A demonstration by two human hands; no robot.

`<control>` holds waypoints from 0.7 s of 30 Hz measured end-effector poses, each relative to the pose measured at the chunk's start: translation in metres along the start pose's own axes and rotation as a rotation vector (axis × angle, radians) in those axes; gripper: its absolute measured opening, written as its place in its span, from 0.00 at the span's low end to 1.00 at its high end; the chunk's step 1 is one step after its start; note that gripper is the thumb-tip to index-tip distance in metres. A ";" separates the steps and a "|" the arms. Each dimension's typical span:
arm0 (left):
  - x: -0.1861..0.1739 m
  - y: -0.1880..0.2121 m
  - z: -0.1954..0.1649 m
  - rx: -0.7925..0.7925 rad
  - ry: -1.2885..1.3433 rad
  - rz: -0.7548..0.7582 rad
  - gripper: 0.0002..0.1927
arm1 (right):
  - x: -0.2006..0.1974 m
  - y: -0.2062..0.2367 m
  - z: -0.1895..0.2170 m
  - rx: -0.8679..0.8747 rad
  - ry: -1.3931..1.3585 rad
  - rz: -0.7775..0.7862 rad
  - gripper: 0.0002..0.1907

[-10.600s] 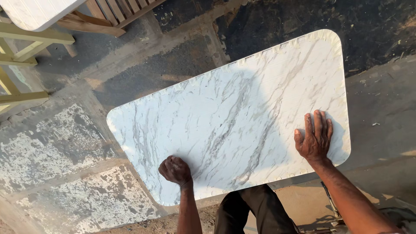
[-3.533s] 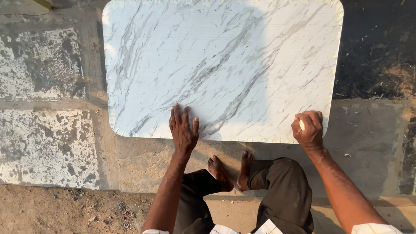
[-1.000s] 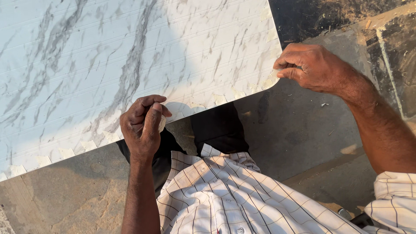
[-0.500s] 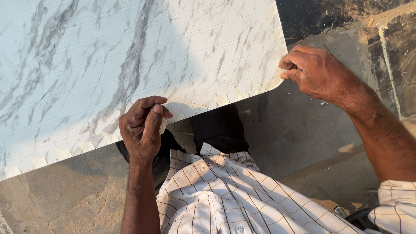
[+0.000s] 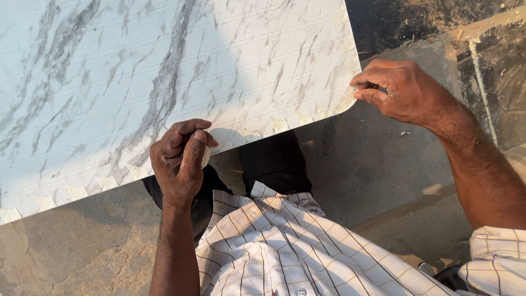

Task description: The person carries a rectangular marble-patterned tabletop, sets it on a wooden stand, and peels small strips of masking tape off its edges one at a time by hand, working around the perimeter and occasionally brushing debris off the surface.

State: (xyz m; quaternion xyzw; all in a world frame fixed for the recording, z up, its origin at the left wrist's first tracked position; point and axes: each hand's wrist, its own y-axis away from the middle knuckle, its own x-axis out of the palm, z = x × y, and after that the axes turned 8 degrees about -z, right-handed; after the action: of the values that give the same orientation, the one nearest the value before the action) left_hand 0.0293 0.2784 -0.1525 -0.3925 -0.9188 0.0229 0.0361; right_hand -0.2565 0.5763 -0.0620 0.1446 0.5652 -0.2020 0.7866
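Right hand point(image 5: 402, 90) pinches film point(image 5: 346, 100) at slab point(image 5: 164, 82) corner, lifting it. Left hand point(image 5: 179, 159) clenched on film wad point(image 5: 205, 156), beside near edge.

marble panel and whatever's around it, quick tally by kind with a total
White marble-pattern panel: 1
Hands at its near edge: 2, left hand and right hand
Small pale piece in the left hand's grip: 1
Checked shirt: 1
Total: 5
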 end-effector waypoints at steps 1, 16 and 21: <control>0.000 0.000 0.000 -0.017 0.002 0.002 0.12 | 0.001 0.001 0.000 -0.036 0.026 -0.012 0.09; 0.002 0.001 0.002 0.012 -0.021 -0.015 0.12 | 0.009 0.006 -0.027 -0.159 -0.112 -0.049 0.13; 0.002 0.002 0.002 -0.004 0.004 -0.017 0.12 | 0.026 0.009 -0.037 -0.110 -0.048 -0.045 0.04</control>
State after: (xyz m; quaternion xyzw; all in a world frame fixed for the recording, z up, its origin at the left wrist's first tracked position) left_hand 0.0291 0.2815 -0.1548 -0.3848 -0.9220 0.0200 0.0374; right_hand -0.2753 0.5973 -0.0989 0.0835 0.5595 -0.1919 0.8020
